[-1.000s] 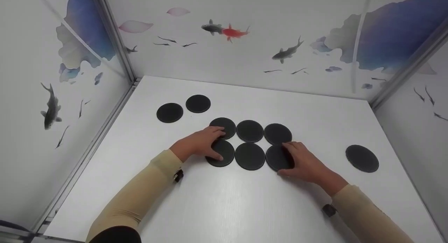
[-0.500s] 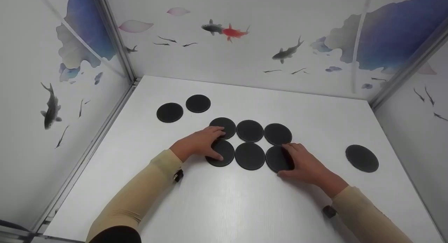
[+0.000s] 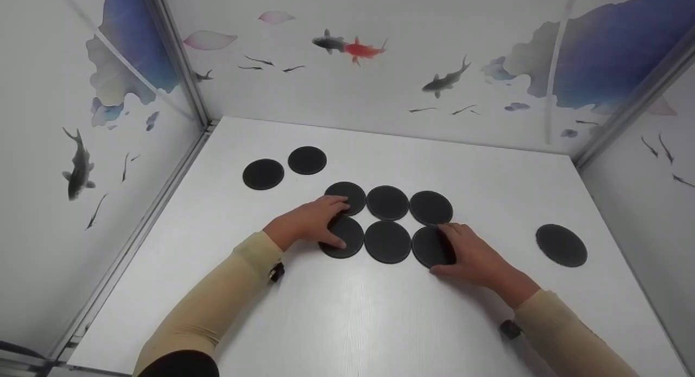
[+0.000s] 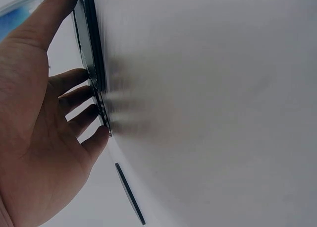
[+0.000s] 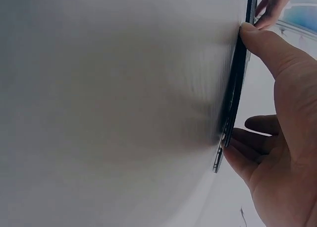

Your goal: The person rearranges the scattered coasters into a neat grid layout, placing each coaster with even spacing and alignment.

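Six flat black round coasters lie in two touching rows of three in the head view. My left hand (image 3: 307,219) rests its thumb on the front-left coaster (image 3: 350,233) and its fingertips on the back-left coaster (image 3: 354,192). My right hand (image 3: 478,255) holds the front-right coaster (image 3: 429,246) between thumb and fingertips at its edges. Between these stand the front-middle coaster (image 3: 387,242) and the back-middle coaster (image 3: 387,203). At the back right lies another coaster (image 3: 431,207). In the right wrist view, the right thumb (image 5: 255,36) touches the coaster's rim.
Two loose coasters lie at the back left, one coaster (image 3: 263,174) slightly nearer than the other coaster (image 3: 307,160). A lone coaster (image 3: 562,245) lies at the right. Printed panels (image 3: 369,94) wall in the white table (image 3: 353,317) on the back and sides.
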The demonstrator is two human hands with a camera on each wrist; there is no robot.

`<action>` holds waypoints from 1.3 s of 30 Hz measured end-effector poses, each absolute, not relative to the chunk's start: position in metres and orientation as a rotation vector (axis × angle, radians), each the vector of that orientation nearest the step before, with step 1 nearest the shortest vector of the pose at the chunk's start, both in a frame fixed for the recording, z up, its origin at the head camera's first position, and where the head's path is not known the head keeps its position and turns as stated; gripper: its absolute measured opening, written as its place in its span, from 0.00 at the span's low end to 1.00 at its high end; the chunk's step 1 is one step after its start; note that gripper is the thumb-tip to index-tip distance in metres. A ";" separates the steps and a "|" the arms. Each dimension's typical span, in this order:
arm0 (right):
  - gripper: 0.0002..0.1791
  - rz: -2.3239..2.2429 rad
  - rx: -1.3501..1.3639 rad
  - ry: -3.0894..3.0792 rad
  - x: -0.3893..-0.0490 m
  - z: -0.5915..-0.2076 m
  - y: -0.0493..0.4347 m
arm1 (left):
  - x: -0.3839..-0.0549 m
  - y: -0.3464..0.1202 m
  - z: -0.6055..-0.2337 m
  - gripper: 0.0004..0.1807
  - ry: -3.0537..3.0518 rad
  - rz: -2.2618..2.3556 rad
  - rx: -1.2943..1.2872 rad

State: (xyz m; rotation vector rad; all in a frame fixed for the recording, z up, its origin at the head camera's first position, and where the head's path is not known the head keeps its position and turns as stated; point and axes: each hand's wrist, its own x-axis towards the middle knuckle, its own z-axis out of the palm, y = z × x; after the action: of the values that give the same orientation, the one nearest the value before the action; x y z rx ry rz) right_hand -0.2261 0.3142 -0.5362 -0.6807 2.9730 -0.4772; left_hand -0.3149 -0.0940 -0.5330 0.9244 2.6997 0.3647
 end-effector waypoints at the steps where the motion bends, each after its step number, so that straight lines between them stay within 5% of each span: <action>1: 0.59 -0.482 -0.678 2.970 -0.226 -0.537 0.314 | -0.315 -0.094 -0.533 0.57 2.700 0.365 0.924; 39: 0.60 -0.561 -0.616 2.924 -0.227 -0.539 0.314 | -0.315 -0.095 -0.533 0.57 2.683 0.386 0.933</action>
State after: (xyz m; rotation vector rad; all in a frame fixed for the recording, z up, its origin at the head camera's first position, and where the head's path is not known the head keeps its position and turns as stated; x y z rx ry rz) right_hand -0.2268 0.3137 -0.5388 -0.6161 2.9235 -0.5609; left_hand -0.3150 -0.0945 -0.5328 0.9331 2.6829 0.3860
